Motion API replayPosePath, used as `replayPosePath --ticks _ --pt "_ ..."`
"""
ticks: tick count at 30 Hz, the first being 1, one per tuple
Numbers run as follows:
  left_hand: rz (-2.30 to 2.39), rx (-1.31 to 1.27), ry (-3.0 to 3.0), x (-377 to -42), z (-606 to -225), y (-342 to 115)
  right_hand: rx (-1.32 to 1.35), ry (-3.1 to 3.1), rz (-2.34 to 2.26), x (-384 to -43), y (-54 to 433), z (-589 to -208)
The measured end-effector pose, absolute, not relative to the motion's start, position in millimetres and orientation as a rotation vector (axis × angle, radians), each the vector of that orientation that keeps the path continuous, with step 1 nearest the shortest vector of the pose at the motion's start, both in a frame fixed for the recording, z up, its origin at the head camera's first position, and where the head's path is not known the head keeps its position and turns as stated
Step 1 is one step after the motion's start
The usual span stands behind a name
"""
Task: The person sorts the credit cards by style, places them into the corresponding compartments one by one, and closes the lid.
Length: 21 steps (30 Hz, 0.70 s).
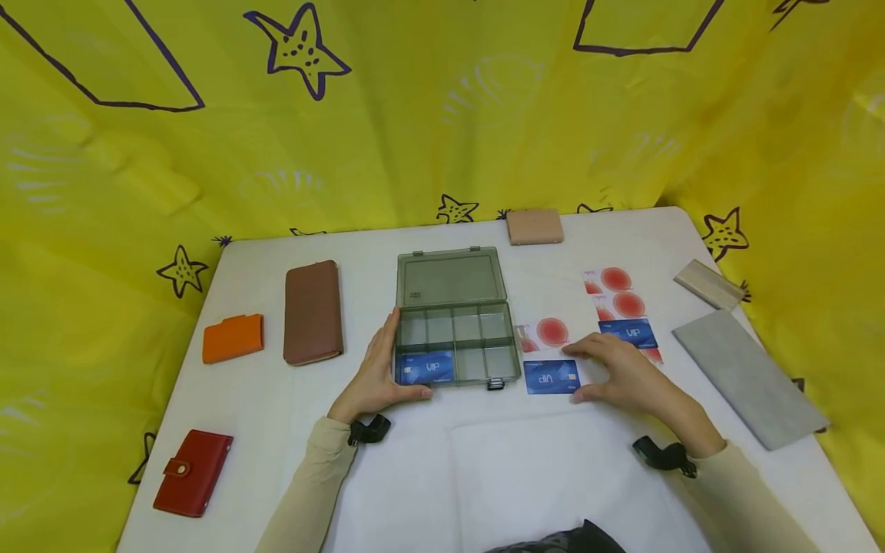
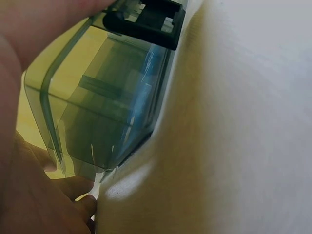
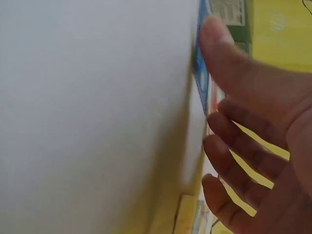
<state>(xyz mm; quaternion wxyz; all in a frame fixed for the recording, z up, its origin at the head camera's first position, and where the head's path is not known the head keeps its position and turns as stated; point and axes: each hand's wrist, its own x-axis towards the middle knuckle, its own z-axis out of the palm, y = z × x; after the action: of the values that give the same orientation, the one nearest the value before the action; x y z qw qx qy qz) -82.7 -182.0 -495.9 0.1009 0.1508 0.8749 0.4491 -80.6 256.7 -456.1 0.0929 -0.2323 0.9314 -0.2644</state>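
Note:
A green translucent compartment box (image 1: 452,278) stands on the table with its lid tipped back. One blue VIP card (image 1: 417,369) lies in its front left compartment. My left hand (image 1: 376,376) grips the box's front left corner, fingers along the left side and thumb at the front; the left wrist view shows the box wall close up. Right of the box, a second blue VIP card (image 1: 551,377) lies upside down on the table. Over its right end is my right hand (image 1: 625,372), thumb and fingers spread apart; whether the thumb touches the card is unclear.
A red-and-white card (image 1: 552,332) lies behind the loose blue card. Farther right, another blue card (image 1: 625,332) overlaps several red-and-white cards. Brown (image 1: 313,311), orange (image 1: 233,339) and red wallets (image 1: 193,472) lie left, a tan one (image 1: 535,227) behind, a grey pouch (image 1: 750,376) right.

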Motion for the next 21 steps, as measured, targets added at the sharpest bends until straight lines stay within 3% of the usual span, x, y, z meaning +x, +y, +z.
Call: replayPosePath --ticks 21 --pt "1.284 0.438 2.619 -84.3 -497.4 -183.9 -0.705 2.694 -0.996 -74.1 245.1 -462.4"
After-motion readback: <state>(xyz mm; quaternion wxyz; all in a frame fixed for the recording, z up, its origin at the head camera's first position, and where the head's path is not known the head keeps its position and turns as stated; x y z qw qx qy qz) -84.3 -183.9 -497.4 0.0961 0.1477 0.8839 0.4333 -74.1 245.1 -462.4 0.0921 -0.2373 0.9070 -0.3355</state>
